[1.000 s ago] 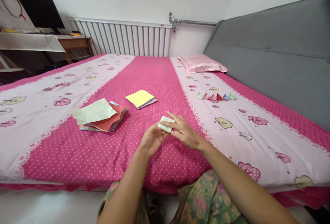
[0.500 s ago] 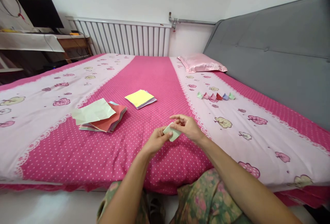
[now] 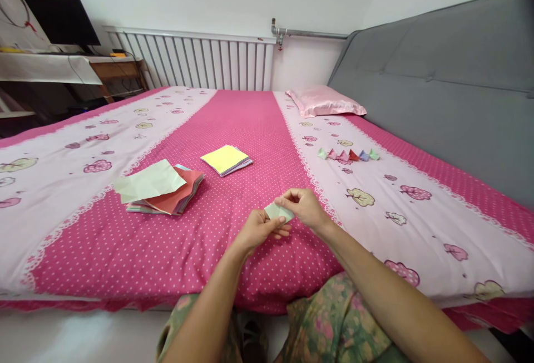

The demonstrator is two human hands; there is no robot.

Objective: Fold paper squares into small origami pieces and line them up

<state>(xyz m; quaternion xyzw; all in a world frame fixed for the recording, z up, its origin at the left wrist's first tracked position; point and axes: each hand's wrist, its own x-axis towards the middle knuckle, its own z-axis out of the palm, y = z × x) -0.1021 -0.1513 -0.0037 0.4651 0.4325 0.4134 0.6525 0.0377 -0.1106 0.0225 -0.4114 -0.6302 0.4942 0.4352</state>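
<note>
A small folded pale green paper [image 3: 278,211] is held between both my hands above the pink dotted bedsheet [image 3: 175,240]. My left hand [image 3: 258,230] pinches its near left side. My right hand [image 3: 306,207] pinches its far right edge with thumb and fingers. To the left lies a loose pile of coloured paper sheets [image 3: 161,191] with a creased pale green sheet on top. Further back sits a neat stack of square paper [image 3: 226,159] with a yellow sheet uppermost. A row of several small folded paper shapes [image 3: 348,155] stands on the light strip of the sheet at the right.
A pink pillow [image 3: 325,101] lies at the head of the bed beside the grey padded headboard [image 3: 438,84]. A white radiator [image 3: 200,62] runs along the far wall. A desk with a dark monitor [image 3: 62,20] stands at the far left. My patterned trousers show below.
The folded green paper and both hands have dropped slightly lower and nearer to me. The right hand's fingers have shifted from lying over the paper to pinching its edge.
</note>
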